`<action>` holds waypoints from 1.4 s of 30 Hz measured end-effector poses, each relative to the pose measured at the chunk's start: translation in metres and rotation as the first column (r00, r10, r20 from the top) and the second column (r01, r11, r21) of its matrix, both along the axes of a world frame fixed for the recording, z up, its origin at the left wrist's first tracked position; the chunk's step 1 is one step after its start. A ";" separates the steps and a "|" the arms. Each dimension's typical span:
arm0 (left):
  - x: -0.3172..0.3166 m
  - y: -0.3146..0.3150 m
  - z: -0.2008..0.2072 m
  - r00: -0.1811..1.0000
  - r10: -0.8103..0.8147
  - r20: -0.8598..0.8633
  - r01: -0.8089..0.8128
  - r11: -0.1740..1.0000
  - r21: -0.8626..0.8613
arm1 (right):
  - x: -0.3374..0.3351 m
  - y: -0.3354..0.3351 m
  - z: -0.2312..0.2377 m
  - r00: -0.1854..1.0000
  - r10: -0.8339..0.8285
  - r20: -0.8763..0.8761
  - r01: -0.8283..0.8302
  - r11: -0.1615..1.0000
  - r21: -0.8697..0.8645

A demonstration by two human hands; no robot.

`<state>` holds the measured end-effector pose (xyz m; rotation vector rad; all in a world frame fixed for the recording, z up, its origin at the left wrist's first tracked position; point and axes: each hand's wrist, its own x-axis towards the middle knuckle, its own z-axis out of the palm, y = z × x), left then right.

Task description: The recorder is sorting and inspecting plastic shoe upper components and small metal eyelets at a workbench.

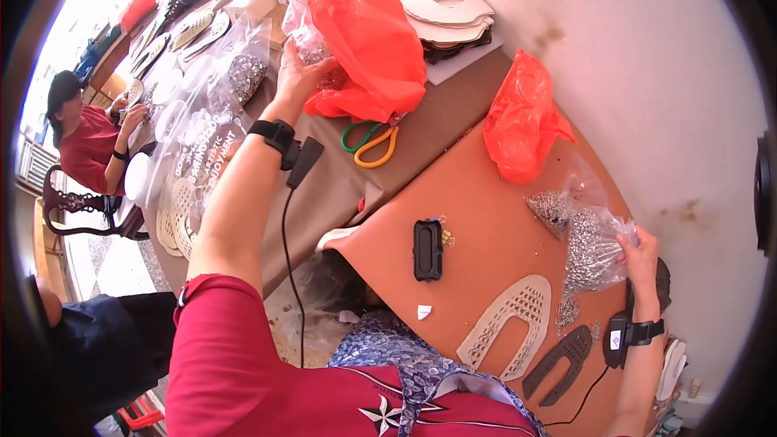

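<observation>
Beads, small and silver [589, 263], mostly sit inside a clear, soft plastic bag [609, 218] on the right side of the orange-brown counter [477, 218]. A small heap of loose silver beads [568, 312] lies just below the bag. So, as far as I can see, a little bit is out and most is left inside. Near the heap lie a cream U-shaped piece full of holes [530, 307] and a dark U-shaped piece with holes [564, 362]. I see no beads on them.

The right hand [641, 257] has its fingers closed on the edge of the bag. Its arm comes up from the bottom right, with the wrist nearly straight.

The left arm stretches long and far up. The left hand [303, 77] touches a big, shiny red plastic bag [368, 40] and a clear bag with beads [312, 50] beside it. Some of its fingers are hidden, so I cannot tell how tight they are.
</observation>
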<state>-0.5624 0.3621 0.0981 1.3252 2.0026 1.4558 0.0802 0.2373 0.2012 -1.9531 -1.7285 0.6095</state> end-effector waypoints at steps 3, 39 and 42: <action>0.002 0.018 -0.007 0.984 0.178 -0.009 -0.177 0.983 0.040 | -0.029 -0.002 0.011 1.000 -0.022 -0.018 0.022 0.999 -0.033; -0.088 -0.113 0.074 0.289 -0.501 0.816 0.134 0.865 0.483 | -0.271 0.141 -0.029 0.899 0.418 -0.130 -0.387 0.897 0.213; -0.071 -0.159 0.078 0.340 -0.358 0.870 0.082 0.933 0.351 | -0.283 0.166 -0.029 0.893 0.422 -0.159 -0.371 0.888 0.272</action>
